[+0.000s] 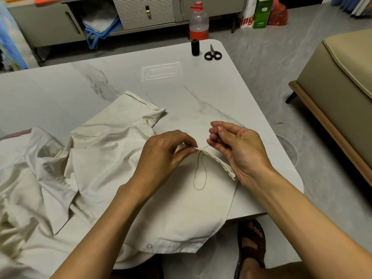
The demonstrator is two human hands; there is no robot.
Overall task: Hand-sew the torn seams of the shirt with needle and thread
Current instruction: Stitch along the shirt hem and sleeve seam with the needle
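Beyond the shirt (100,158), "ing" on bag (246,18)

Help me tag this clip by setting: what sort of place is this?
Probably a home living room: a low marble-look table, a beige sofa beside it, and a low cabinet along the wall with shopping bags on the floor.

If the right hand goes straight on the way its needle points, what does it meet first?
Nothing, it seems. The right hand pinches the needle pointing up and away over bare table; the scissors and spool lie left of that line. Depth is unclear.
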